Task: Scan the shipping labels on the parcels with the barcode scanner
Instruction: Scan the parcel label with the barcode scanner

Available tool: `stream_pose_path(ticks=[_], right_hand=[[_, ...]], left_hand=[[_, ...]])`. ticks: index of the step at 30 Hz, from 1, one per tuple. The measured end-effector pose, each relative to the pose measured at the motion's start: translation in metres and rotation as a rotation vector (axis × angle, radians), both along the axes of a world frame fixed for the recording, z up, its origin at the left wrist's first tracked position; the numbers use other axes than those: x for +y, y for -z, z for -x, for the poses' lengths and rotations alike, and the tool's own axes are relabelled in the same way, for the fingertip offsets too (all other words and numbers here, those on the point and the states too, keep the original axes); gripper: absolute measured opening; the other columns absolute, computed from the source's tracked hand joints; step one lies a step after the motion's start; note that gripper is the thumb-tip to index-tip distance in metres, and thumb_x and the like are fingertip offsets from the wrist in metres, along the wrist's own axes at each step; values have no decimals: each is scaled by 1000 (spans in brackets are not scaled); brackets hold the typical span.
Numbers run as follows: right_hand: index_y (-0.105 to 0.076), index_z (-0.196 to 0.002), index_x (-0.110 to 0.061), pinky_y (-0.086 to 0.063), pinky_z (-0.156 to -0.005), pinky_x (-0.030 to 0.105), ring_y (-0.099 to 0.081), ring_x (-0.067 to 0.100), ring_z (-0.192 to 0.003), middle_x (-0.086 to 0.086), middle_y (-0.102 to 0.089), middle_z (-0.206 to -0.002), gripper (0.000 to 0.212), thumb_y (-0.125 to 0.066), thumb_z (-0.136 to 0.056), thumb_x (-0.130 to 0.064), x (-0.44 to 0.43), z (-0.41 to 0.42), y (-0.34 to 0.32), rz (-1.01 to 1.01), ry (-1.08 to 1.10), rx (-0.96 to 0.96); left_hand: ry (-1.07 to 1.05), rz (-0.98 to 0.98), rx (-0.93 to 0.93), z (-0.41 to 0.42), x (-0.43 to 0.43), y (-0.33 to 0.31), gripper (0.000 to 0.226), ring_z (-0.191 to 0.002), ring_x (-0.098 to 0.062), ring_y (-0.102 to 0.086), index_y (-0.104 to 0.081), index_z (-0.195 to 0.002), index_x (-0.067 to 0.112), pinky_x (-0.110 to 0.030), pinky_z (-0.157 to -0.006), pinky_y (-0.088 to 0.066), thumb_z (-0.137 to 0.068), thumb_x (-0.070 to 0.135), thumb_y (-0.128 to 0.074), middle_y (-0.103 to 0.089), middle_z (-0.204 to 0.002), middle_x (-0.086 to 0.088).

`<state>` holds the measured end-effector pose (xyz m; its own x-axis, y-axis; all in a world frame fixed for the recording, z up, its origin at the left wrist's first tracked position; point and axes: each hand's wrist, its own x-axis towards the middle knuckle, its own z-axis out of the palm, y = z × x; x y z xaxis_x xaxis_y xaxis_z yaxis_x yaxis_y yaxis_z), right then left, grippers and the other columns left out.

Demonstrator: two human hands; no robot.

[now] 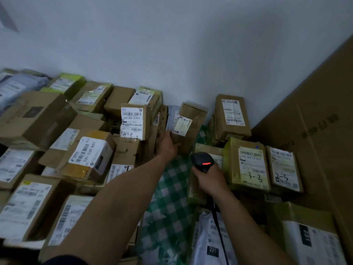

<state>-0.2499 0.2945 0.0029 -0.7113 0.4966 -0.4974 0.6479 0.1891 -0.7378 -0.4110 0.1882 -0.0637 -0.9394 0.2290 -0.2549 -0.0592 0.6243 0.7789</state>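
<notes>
Forearms out over checked cloth (168, 197): left hand (168, 144) gripped tilted parcel (196, 115) by wall (172, 54), right hand (210, 178) clamped on scanner (201, 161) just below; label (183, 124), seemingly peeling, could curl and defeat the read.

Brown cardboard parcels (191, 127) with white labels (131, 121) surround a green-and-white checked cloth (172, 197) and black scanner (202, 161).

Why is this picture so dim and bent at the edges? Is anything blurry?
Head view: dim, bluish light with soft shadows; the wide lens bows the carton at the right; the parcel in the left hand is blurred, as are the boxes at lower left; the middle label reads sharp; the scanner in the right hand glows red.
</notes>
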Motion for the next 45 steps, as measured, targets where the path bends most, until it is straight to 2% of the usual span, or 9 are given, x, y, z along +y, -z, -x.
stream_pose_path(ticks=[3,6,9,15,22,29,33,41,45], right_hand=[[-57,-136,-16,-52,-97,37,-63,24,-115,2,-66,-123,50,-75,-93,-36,-1,-3,-4,15,0,-8],[-58,-137,-21,-55,-98,42,-66,26,-111,4,-70,-121,65,-76,-83,-51,-4,-10,-10,23,3,8],[-59,-134,-28,-59,-96,49,-69,22,-106,-3,-71,-117,87,-73,-60,-70,-4,-21,-15,50,29,82],[-66,-123,-29,-55,-79,31,-72,13,-96,-7,-75,-107,34,-77,-92,-37,-15,-66,-71,54,107,258],[-57,-130,-36,-44,-79,16,-56,-17,-94,-26,-64,-112,44,-79,-92,-30,-23,-128,-110,-42,182,523],[-59,-139,-34,-49,-104,39,-62,10,-119,-16,-68,-126,52,-78,-91,-38,-32,-164,-119,-79,164,536],[-57,-142,-29,-46,-94,30,-60,10,-119,-12,-66,-129,53,-76,-93,-33,-37,-176,-121,-106,139,563],[-59,-136,-33,-46,-74,25,-69,23,-103,-4,-72,-108,48,-78,-91,-35,-38,-187,-122,-94,-29,435],[-60,-132,-38,-49,-78,18,-67,-3,-103,-19,-72,-115,48,-81,-89,-32,-41,-192,-133,-128,-66,464]], left_hand=[[-23,-129,39,-12,-3,-18,48,-134,-29,-51,-50,-141,8,-27,-101,-39,-96,5,-67,-56,-141,-13],[-5,-222,92,-29,-12,-44,61,-133,-14,-43,-39,-155,12,-24,-105,-33,-100,7,-63,-51,-146,-5],[7,-313,112,-45,-23,-64,61,-134,-16,-49,-40,-156,19,-33,-112,-42,-100,12,-64,-53,-145,1],[-10,-372,205,-106,-71,-109,53,-125,-7,-54,-53,-144,30,-34,-107,-49,-95,28,-73,-59,-137,10],[102,-322,246,-173,-129,-144,43,-109,-4,-61,-62,-125,37,-39,-97,-56,-87,30,-81,-65,-117,21],[214,-352,364,-200,-151,-168,46,-109,12,-58,-57,-125,42,-11,-93,-49,-89,24,-79,-64,-119,23],[81,-519,270,-202,-153,-172,55,-113,15,-58,-59,-140,35,-13,-99,-48,-88,29,-77,-64,-124,26],[329,-360,460,-182,-152,-188,45,-116,19,-52,-51,-141,43,-6,-96,-45,-102,22,-61,-58,-130,24],[519,-164,610,-147,-155,-203,38,-123,-1,-54,-59,-141,40,-22,-100,-52,-106,26,-56,-58,-142,11]])
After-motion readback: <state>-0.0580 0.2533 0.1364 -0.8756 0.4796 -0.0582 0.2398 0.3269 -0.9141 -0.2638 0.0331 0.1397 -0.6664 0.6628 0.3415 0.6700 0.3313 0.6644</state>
